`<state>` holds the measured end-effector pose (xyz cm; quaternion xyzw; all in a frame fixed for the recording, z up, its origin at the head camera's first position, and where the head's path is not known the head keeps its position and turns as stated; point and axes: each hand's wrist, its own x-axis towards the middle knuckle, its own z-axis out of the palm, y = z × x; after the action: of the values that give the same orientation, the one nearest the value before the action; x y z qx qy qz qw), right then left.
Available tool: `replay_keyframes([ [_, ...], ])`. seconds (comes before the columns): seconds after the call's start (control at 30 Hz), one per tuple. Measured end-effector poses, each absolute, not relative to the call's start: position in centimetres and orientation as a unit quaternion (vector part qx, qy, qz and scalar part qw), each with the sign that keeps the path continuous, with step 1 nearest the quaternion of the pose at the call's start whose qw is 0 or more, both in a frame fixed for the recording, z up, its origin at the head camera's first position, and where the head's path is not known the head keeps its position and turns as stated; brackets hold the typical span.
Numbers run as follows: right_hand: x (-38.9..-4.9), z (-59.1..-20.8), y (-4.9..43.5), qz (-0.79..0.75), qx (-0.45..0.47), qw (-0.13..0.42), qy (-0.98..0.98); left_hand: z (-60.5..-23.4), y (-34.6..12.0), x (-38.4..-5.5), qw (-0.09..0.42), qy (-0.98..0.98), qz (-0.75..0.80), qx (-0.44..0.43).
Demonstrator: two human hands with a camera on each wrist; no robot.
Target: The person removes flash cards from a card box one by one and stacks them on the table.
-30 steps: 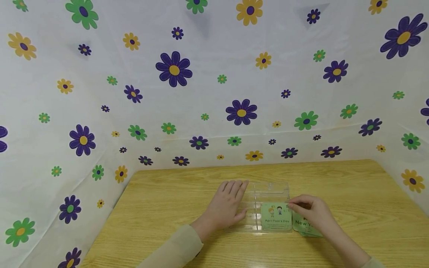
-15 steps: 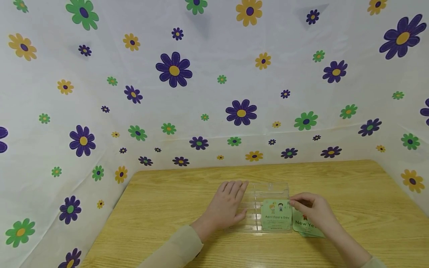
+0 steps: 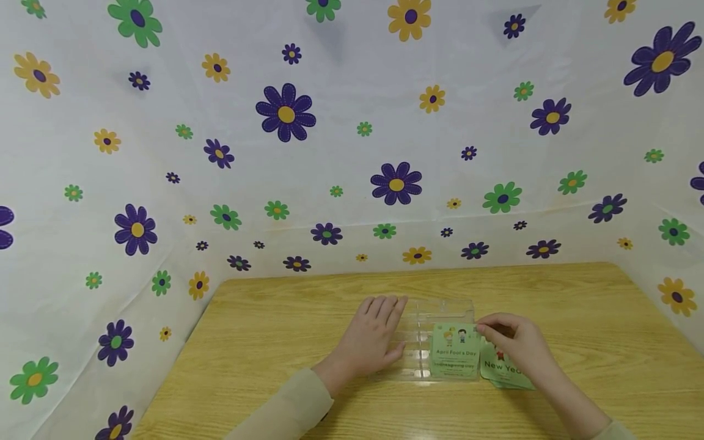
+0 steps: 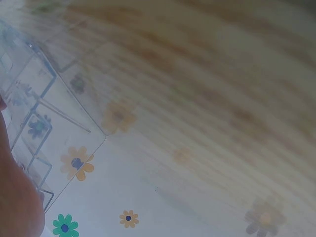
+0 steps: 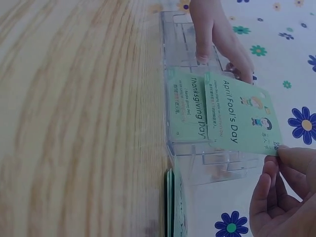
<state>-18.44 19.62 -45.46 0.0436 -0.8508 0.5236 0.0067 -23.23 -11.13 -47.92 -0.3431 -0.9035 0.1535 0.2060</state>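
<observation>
An April Fool's Day card [image 3: 455, 342], pale green with two cartoon children, is pinched at its far right corner between the thumb and fingers of my right hand [image 3: 517, 342]. Just under it, in a clear plastic rack [image 3: 446, 307], a Thanksgiving Day card [image 5: 186, 106] shows in part in the right wrist view. My left hand [image 3: 370, 338] rests on the rack's left side with its fingers extended. In the left wrist view, only a piece of that hand [image 4: 17, 197] appears at the edge, beside the rack's clear slots.
Right of the rack lies a small stack of green cards with a New Year card [image 3: 497, 366] on top, partly behind my right hand. The wood-grain table [image 3: 264, 342] ends at a flower-print cloth [image 3: 341, 153] hanging at the back and sides.
My right hand has drawn the April Fool's Day card slightly away from me, uncovering the Thanksgiving Day card beneath. The left hand has stayed in place.
</observation>
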Motion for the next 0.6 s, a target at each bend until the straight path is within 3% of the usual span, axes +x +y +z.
replay_keyframes([
  [0.6, -18.45, -45.53, 20.62, 0.533, 0.055, 0.025, -0.844, -47.89, -11.12, -23.26, 0.213, -0.902, 0.156, -0.343],
])
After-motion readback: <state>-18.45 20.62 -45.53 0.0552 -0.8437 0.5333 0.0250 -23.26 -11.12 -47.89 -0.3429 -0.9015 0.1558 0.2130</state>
